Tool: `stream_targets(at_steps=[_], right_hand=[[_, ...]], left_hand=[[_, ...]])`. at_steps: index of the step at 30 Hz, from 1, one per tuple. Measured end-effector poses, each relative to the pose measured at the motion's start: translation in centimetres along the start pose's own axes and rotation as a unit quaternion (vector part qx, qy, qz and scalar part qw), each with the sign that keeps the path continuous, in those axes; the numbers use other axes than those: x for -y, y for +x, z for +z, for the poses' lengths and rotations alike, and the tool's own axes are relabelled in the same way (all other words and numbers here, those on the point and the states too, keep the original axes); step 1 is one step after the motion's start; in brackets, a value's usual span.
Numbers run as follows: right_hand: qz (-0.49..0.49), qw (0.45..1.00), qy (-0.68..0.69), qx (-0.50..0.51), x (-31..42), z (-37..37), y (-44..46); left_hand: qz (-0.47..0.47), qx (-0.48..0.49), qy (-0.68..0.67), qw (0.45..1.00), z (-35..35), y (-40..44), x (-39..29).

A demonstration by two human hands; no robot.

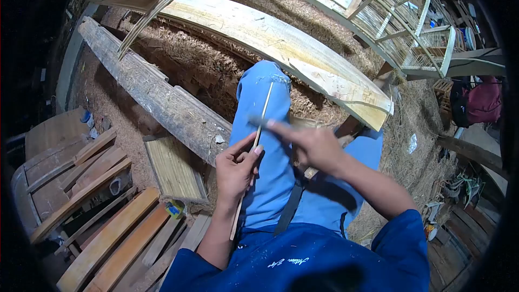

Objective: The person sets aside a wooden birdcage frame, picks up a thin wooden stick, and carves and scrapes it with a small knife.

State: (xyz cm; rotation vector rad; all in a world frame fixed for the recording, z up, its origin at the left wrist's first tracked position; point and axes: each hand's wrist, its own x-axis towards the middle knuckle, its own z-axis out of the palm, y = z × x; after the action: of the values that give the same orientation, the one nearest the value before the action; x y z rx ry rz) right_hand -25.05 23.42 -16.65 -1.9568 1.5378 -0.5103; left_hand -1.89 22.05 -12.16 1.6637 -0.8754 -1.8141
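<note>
My left hand (234,173) pinches a thin wooden strip (265,103) between thumb and fingers. The strip runs lengthwise over my blue-trousered leg (262,194), its lower end passing under my wrist. My right hand (319,148) is closed around a knife, with its index finger stretched along the tool. The knife's blurred dark blade (256,121) lies across the strip, just above my left fingertips. A pale wooden handle end (310,173) sticks out below my right hand. A dark strap (288,208) lies across my lap.
A long pale plank (243,24) crosses beyond my knee, and a weathered beam (157,97) lies to the left. A bundle of thin sticks (146,21) leans on them. Cut boards (116,232) fill the lower left. Wooden frames (427,43) stand at upper right.
</note>
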Motion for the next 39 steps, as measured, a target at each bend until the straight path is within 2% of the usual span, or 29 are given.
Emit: stream_targets(at_steps=[1,2,3,5,7,8,9,11,13,15,16,17,19,22,23,25,26,27,29,30,33,36,39], right_hand=[[-0.064,0.997,-0.023,0.027,0.9,0.2,-0.6],[-0.05,0.999,0.007,0.01,-0.5,1.0,-0.2],[0.017,0.998,0.047,-0.035,-1.2,0.9,0.7],[0.031,0.999,0.011,-0.022,-2.0,0.4,1.4],[-0.048,0.999,0.007,0.015,0.2,0.5,0.3],[-0.039,0.998,-0.035,0.047,1.0,0.3,0.1],[-0.036,0.998,-0.034,0.044,0.0,0.5,0.5],[0.01,0.999,-0.002,-0.049,-3.1,1.0,1.5],[0.027,0.999,0.013,-0.033,-1.2,0.6,1.2],[-0.05,0.998,-0.003,0.029,0.7,0.9,-0.1],[-0.025,0.999,0.022,-0.009,-0.3,1.0,0.4],[0.058,0.996,0.057,-0.027,-1.3,0.2,1.3],[0.08,0.996,0.016,-0.038,-3.2,0.1,2.7],[-0.062,0.998,-0.003,-0.012,-0.3,0.8,0.2],[-0.059,0.998,-0.004,-0.014,-1.1,0.8,0.5],[0.111,0.991,0.0,-0.068,-3.7,-0.3,2.2],[0.196,0.979,-0.021,-0.05,-4.4,-1.5,3.0],[0.193,0.98,-0.02,-0.05,-3.9,-2.2,3.2],[0.192,0.969,0.132,-0.087,-2.8,-2.6,2.8],[0.179,0.964,0.165,-0.109,-2.5,-1.7,2.2],[0.122,0.96,0.194,-0.16,-2.5,0.6,1.0],[0.11,0.952,0.228,-0.169,-1.7,2.0,-0.2],[0.075,0.951,0.278,-0.116,0.2,2.2,-1.1]], left_hand=[[-0.004,0.001,0.004,1.0,-0.1,-0.1,0.1],[0.002,-0.001,0.012,1.0,-0.1,-0.1,0.1],[0.011,-0.006,0.016,1.0,0.0,0.1,0.1],[0.016,-0.009,0.005,1.0,0.2,0.4,0.4],[0.014,-0.01,0.005,1.0,0.0,0.3,0.6],[0.011,-0.01,0.007,1.0,-0.1,0.1,0.7],[0.01,-0.006,0.01,1.0,-0.2,0.2,0.5],[0.013,-0.007,0.018,1.0,0.1,0.5,0.1],[0.009,-0.011,0.028,1.0,0.2,0.4,0.2],[0.01,-0.017,0.015,1.0,0.1,0.0,0.2],[0.011,-0.013,0.018,1.0,0.1,0.1,0.1],[0.016,-0.008,0.014,1.0,0.1,0.3,0.1],[0.019,-0.009,0.005,1.0,0.2,0.2,0.4],[0.008,-0.011,0.019,1.0,0.3,-0.1,-0.2],[0.006,-0.015,0.027,1.0,0.3,0.0,-0.3],[0.007,-0.021,0.028,0.999,0.6,0.0,-0.3],[0.011,-0.019,0.027,0.999,0.7,-0.1,-0.3],[0.014,-0.018,0.028,0.999,0.6,-0.1,-0.3],[0.016,-0.028,0.033,0.999,0.4,0.0,0.3],[0.027,-0.033,0.036,0.998,0.5,0.3,0.3],[0.022,-0.028,0.016,0.999,0.8,0.1,-0.5],[0.039,-0.014,0.032,0.999,0.7,0.1,0.0],[0.017,-0.006,0.043,0.999,0.6,0.1,-0.5]])
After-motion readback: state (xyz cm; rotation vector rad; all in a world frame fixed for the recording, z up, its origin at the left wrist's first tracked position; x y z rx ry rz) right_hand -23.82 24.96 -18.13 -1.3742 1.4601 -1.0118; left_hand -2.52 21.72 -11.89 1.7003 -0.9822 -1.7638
